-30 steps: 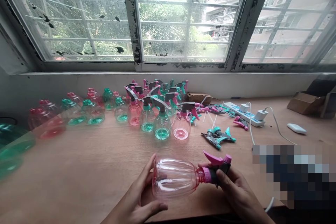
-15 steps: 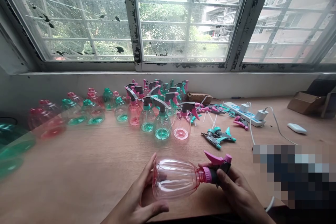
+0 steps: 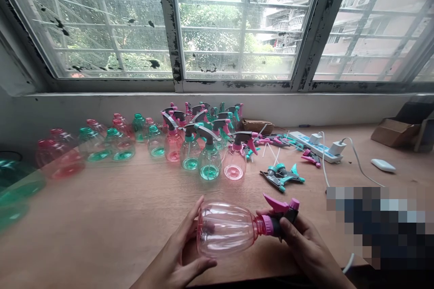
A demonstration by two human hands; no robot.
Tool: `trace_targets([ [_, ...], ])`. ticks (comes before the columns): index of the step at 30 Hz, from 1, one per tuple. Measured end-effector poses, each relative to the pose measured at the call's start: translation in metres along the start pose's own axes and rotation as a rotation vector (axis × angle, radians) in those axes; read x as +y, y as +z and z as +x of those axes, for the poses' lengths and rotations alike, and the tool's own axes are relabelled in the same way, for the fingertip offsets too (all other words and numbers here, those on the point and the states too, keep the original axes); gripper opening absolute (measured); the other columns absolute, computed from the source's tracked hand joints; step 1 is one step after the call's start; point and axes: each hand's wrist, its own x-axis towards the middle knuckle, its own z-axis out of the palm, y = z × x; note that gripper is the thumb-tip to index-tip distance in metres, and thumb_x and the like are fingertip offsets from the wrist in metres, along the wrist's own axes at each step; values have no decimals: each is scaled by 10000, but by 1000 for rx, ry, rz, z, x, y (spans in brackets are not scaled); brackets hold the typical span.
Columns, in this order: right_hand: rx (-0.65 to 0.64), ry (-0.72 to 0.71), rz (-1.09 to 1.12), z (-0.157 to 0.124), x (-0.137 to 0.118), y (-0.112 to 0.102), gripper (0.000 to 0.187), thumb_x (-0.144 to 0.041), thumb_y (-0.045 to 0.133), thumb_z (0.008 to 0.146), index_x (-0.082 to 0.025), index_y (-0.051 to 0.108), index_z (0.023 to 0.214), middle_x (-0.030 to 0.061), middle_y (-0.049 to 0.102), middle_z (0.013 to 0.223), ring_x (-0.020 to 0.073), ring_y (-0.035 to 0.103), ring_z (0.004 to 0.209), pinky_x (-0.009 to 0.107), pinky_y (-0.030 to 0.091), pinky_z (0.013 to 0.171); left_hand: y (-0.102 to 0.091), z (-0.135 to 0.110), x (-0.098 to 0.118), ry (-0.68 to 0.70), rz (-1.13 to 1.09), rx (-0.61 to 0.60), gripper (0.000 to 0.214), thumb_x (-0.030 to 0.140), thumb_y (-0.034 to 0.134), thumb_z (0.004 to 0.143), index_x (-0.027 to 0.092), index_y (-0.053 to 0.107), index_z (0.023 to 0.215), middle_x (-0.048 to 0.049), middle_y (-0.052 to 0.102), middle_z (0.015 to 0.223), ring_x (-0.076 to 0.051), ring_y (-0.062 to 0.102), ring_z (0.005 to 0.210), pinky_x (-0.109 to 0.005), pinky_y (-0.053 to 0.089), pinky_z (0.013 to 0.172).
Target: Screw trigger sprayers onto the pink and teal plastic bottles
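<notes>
- Bottle [image 3: 227, 230]: clear pink, lying on its side between both hands at the near middle of the bench [image 3: 118, 216], neck to the right; whether it touches the wood cannot be told.
- Left hand [image 3: 179, 248]: spread around the base, thumb and forefinger apart; fingers behind are partly hidden.
- Right hand [image 3: 307, 239]: pinching the black-and-pink spray head [image 3: 289, 216] between thumb and fingers.
- Handling, as judged: light, thin-walled, slightly springy, slippery on its smooth sides; best held around the body, with the ridged collar [image 3: 267, 226] giving firmer purchase.
- Obscured: the right fingertips, behind the spray head; any tube inside the bottle, lost among reflections; a pixelated patch [image 3: 389, 221] at near right; green bottles [image 3: 20, 189], cut off at far left.
</notes>
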Motion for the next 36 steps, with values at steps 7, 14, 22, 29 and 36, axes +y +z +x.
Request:
trace_targets([
  [7,16,-6,-12,0,0,0,415,-566,678,873,-257,803,1119,147,815,1147,386,725,1049,557,515,998,-4,-1,-7,47,61,-26,890,324,718,929,443,131,1588,3,298,1685,-295,331,1512,-388,379,1200],
  [14,34,-11,13,-1,-3,3,417,-562,681,873,-245,805,1115,153,820,1130,377,736,1017,543,539,975,0,-1,1,18,-7,-8,887,323,750,904,379,185,1585,-56,419,1615,-308,449,1449,-403,378,1205],
  [22,32,-13,2,-1,-1,1,413,-567,681,871,-260,802,1118,148,812,1146,382,724,1041,555,507,1000,0,1,3,35,-24,12,854,384,737,910,416,206,1579,-33,411,1631,-320,399,1484,-437,346,1228],
  [29,35,-14,-14,-1,-2,1,421,-567,684,870,-247,801,1117,149,806,1174,378,728,1047,537,533,987,1,-1,2,-9,-71,38,1021,399,835,815,393,177,1595,-43,338,1666,-331,313,1526,-491,240,1269],
  [36,22,-21,14,-1,-2,1,383,-550,682,881,-280,802,1125,132,807,1178,363,732,1042,514,539,976,-2,-1,2,-31,-125,-38,982,412,804,845,372,179,1602,-36,274,1694,-343,274,1537,-493,248,1266],
])
